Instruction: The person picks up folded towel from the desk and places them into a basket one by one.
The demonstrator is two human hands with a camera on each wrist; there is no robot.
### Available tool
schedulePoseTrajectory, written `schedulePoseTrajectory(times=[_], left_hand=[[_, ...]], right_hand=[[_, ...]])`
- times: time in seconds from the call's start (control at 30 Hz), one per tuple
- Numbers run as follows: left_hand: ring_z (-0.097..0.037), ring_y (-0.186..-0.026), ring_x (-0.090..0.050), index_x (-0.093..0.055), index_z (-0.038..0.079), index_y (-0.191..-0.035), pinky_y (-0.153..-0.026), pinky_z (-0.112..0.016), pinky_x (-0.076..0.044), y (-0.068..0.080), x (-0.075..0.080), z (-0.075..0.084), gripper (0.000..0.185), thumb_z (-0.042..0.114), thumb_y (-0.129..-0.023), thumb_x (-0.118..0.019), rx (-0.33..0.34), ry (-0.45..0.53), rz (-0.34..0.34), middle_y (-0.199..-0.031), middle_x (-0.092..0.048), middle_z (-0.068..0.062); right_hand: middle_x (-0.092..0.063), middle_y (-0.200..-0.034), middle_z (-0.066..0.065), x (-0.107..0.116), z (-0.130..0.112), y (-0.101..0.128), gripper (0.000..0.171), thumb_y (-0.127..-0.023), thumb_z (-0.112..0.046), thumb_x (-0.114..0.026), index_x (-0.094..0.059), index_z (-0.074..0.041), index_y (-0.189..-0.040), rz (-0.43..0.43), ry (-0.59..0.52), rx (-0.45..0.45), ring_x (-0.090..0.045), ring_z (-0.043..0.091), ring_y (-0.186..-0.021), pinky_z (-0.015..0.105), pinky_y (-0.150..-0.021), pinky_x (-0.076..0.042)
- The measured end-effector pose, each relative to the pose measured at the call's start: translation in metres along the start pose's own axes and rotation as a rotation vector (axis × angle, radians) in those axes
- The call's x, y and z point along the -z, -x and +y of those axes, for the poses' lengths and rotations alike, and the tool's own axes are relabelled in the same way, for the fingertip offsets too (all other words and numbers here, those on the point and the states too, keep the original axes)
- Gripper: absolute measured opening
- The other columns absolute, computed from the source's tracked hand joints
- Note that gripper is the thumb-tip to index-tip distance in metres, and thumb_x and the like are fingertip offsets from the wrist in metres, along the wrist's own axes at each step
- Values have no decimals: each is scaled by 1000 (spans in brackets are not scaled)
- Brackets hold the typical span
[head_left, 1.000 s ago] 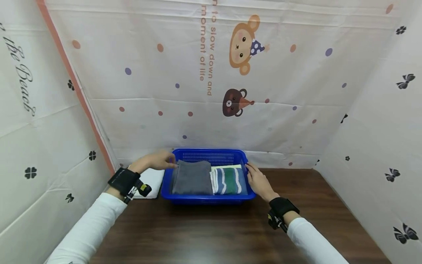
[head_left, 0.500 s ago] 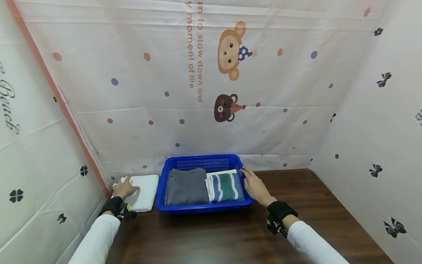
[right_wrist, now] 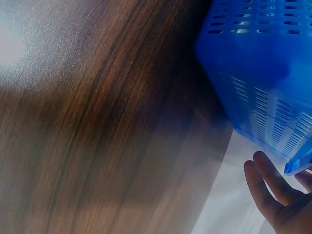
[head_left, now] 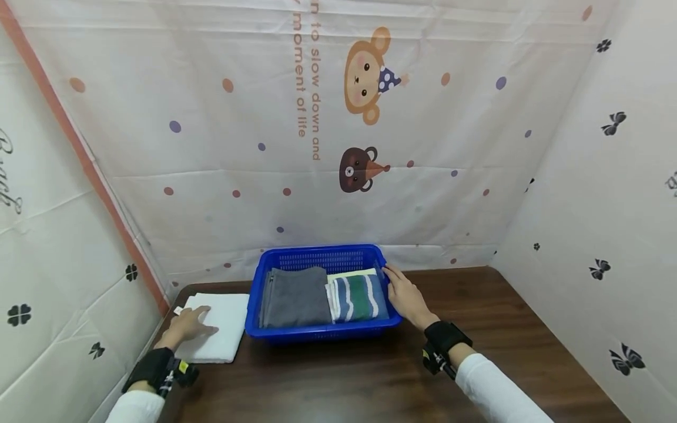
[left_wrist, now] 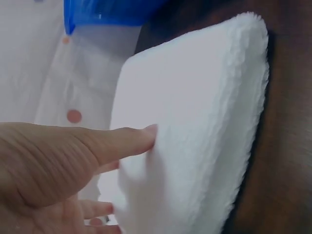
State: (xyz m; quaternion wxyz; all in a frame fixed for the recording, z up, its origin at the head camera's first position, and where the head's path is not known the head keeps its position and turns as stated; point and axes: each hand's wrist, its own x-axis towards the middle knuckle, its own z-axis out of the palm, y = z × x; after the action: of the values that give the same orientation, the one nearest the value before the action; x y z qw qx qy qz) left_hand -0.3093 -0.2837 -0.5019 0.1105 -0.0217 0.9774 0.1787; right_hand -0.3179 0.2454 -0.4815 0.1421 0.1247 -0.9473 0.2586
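Note:
My left hand point(head_left: 186, 324) lies over the left side of a folded white towel point(head_left: 224, 317), its thumb point(left_wrist: 141, 139) on the fluffy top and the other fingers at the edge. At the right rim of a blue plastic basket point(head_left: 317, 336), my right hand point(head_left: 407, 295) touches with its fingers; two fingers point(right_wrist: 268, 175) stick out straight below the rim in the right wrist view. Inside the basket, a folded grey cloth point(head_left: 298, 296) fills the left part. Beside it lies a folded striped towel point(head_left: 359, 298) in blue, green and white, over a pale yellow cloth point(head_left: 351, 274).
The brown wooden table point(head_left: 338, 382) runs back to a printed white curtain point(head_left: 254, 223). Similar sheeting stands close on the left and right sides. The basket is near the table's back edge, and the towel lies close to the left edge.
My left hand has gone from the basket's left rim to the white towel. The towel has slid toward me and slightly left. My right hand stays at the basket's right rim.

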Motion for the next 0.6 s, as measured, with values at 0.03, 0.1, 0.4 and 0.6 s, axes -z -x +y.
schedulePoseTrajectory(times=[0.03, 0.1, 0.4, 0.6], left_hand=[[-74, -123, -37, -45, -9, -142, -96, -80, -39, 5, -1, 2, 78, 36, -87, -78, 3, 2, -4, -138, -34, -50], [-74, -122, -37, -46, -8, -141, -95, -81, -39, 16, -4, 4, 80, 38, -86, -80, -26, -5, 5, -138, -35, -50], [-69, -117, -43, -55, -1, -136, -86, -80, -44, 63, -22, 11, 83, 50, -78, -85, -43, -51, -38, -129, -44, -46], [-65, -111, -47, -60, 8, -131, -76, -78, -48, 103, -40, 16, 80, 52, -70, -89, -74, -35, -17, -123, -49, -39]], right_hand=[[-47, -156, 20, 1, 0, 0, 42, -107, -14, -45, -52, -1, -147, 4, 0, -12, -64, 38, -122, 52, -86, -55], [-47, -156, 19, 3, 0, 0, 43, -109, -18, -45, -52, -2, -148, 9, 7, -37, -57, 39, -133, 57, -97, -52], [-70, -106, 18, 9, -2, 5, 44, -106, -18, -50, -53, -8, -148, 13, -9, -127, -68, 32, -76, 38, -53, -47], [-31, -50, -3, 9, -6, 7, 45, -107, -19, -48, -50, -14, -152, -4, -73, -201, -21, 11, -41, 25, -41, -18]])
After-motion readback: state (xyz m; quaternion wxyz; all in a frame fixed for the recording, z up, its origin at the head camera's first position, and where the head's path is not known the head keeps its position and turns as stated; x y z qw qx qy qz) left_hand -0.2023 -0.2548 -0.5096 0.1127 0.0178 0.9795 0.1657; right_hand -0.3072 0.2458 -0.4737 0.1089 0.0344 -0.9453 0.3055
